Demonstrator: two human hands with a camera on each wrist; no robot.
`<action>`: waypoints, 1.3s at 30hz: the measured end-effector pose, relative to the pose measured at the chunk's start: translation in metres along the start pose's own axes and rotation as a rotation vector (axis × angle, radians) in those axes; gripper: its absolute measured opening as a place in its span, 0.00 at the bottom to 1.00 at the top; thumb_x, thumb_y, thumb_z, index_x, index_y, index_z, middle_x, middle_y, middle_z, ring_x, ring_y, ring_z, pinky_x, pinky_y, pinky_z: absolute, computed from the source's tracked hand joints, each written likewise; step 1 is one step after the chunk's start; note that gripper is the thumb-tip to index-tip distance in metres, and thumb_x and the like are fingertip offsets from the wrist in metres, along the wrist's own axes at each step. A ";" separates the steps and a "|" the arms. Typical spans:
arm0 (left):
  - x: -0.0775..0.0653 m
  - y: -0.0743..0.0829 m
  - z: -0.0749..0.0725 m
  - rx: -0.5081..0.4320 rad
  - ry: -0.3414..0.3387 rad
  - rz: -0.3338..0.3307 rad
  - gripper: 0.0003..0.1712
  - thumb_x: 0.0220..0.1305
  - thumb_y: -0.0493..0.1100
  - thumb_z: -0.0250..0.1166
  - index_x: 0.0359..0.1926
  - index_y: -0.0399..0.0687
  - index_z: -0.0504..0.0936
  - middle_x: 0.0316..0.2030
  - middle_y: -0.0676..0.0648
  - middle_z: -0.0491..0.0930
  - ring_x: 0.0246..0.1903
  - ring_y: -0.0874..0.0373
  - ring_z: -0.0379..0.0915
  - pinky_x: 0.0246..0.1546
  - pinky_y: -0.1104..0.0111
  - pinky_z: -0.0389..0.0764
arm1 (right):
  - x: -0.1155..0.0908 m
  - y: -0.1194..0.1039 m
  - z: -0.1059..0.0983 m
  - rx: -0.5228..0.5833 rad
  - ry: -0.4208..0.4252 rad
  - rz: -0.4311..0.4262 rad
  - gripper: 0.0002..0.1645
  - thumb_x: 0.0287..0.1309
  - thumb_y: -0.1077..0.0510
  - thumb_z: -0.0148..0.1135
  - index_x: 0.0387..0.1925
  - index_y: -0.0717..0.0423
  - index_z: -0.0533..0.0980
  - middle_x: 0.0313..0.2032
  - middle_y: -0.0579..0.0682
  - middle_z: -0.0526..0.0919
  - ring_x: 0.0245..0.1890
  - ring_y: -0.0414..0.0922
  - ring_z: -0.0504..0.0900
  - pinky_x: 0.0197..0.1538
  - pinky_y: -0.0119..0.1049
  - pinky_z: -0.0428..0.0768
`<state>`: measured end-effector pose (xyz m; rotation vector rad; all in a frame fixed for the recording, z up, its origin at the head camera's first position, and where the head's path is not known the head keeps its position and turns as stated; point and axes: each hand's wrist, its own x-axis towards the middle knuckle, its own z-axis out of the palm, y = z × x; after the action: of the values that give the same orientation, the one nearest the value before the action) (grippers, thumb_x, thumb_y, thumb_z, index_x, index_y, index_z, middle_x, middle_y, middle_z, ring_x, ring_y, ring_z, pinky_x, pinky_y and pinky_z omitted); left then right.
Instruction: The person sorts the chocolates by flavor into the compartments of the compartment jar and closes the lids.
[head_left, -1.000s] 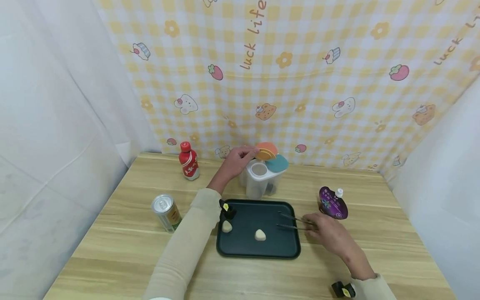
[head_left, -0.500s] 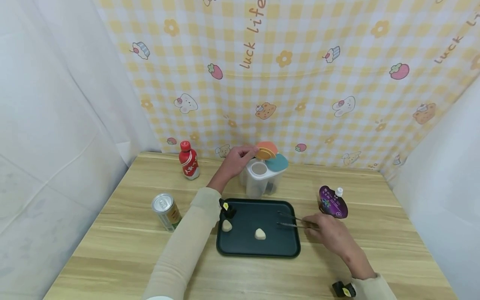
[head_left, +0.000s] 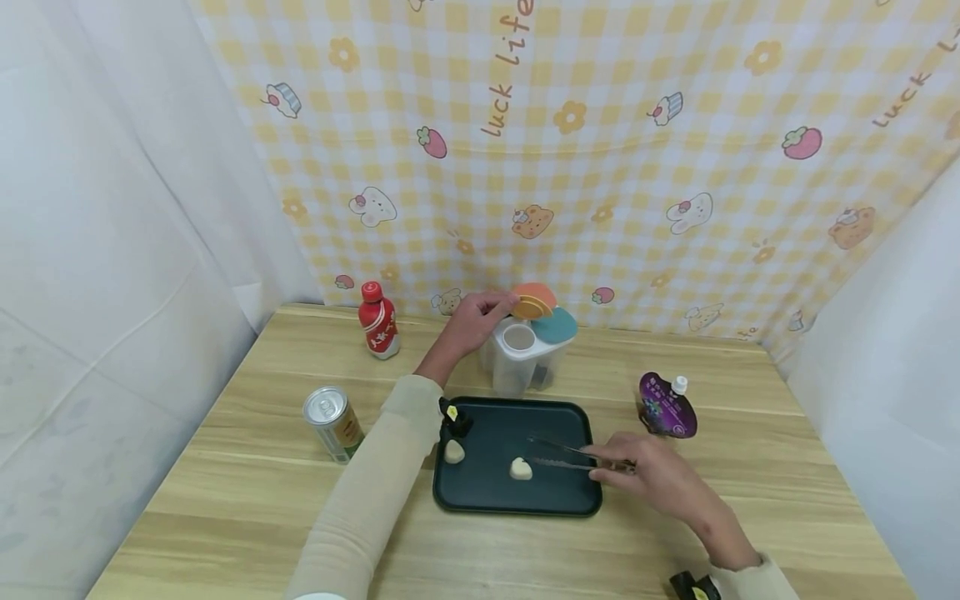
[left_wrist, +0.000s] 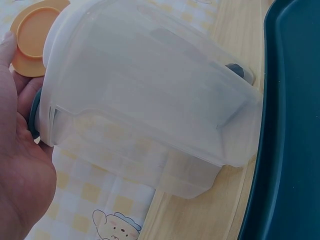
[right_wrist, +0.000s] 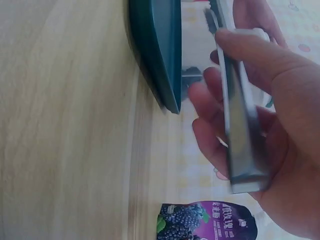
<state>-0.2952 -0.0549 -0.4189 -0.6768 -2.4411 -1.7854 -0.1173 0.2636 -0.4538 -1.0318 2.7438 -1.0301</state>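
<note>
My left hand pinches the raised orange lid of a clear plastic storage container; the round opening below that lid is uncovered. A teal lid lies flat beside it. In the left wrist view the thumb is on the orange lid. My right hand holds metal tongs, their arms apart above the dark green tray. One tong tip is close to a small cream-coloured piece; contact cannot be told. A second cream piece lies at the tray's left side.
A red bottle stands at the back left, with a can nearer the front, beside the left sleeve. A purple spouted pouch is behind the right hand. A checked cloth hangs along the table's back edge.
My right hand has moved left with the tongs, bringing their tips from the tray's right side to the middle cream piece. The left hand and the raised lid have stayed still.
</note>
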 end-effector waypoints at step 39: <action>-0.001 0.002 0.000 -0.012 0.003 -0.002 0.22 0.77 0.55 0.61 0.53 0.44 0.90 0.59 0.46 0.82 0.61 0.55 0.76 0.60 0.60 0.76 | 0.003 -0.003 0.017 0.033 -0.133 0.007 0.19 0.67 0.50 0.69 0.53 0.59 0.87 0.30 0.30 0.82 0.20 0.27 0.63 0.22 0.24 0.65</action>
<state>-0.2938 -0.0543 -0.4176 -0.6715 -2.4323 -1.8017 -0.1137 0.2499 -0.4646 -1.0443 2.6148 -0.9656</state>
